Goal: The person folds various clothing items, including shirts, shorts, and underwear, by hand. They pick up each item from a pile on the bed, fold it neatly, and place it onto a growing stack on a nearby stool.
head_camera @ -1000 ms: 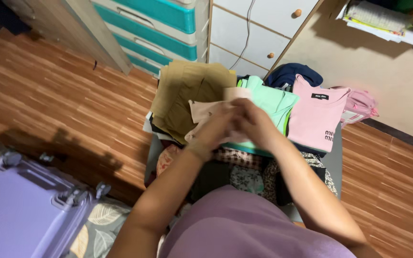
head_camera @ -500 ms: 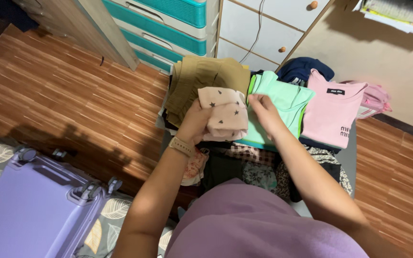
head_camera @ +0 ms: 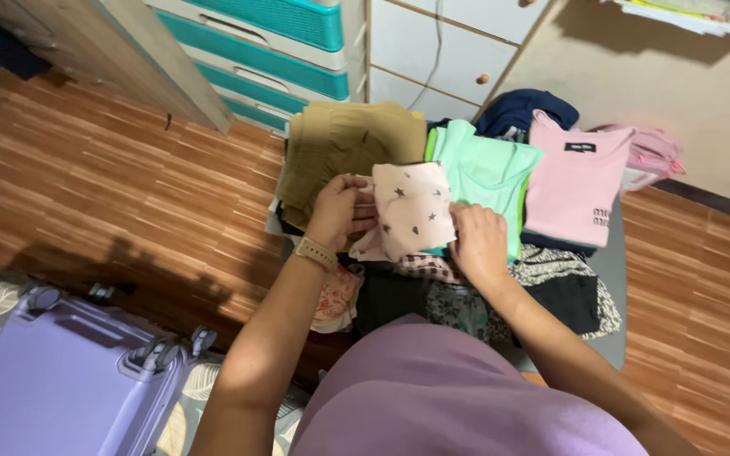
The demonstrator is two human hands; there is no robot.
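Two hands, left hand (head_camera: 337,209) and right hand (head_camera: 476,243), each grasp an edge of the pale pink star-print garment (head_camera: 411,207) at frame centre, holding it flat over the folded clothes.

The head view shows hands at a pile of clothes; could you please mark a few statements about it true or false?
1. Both hands hold a pale pink star-print garment. True.
2. The left hand wears a wristband. True.
3. The suitcase is green. False: it is lilac.
4. The pink top lies left of the khaki garment. False: it lies right of it, beyond the mint green top.
5. The right hand rests on the wooden floor. False: it grips the star-print garment.
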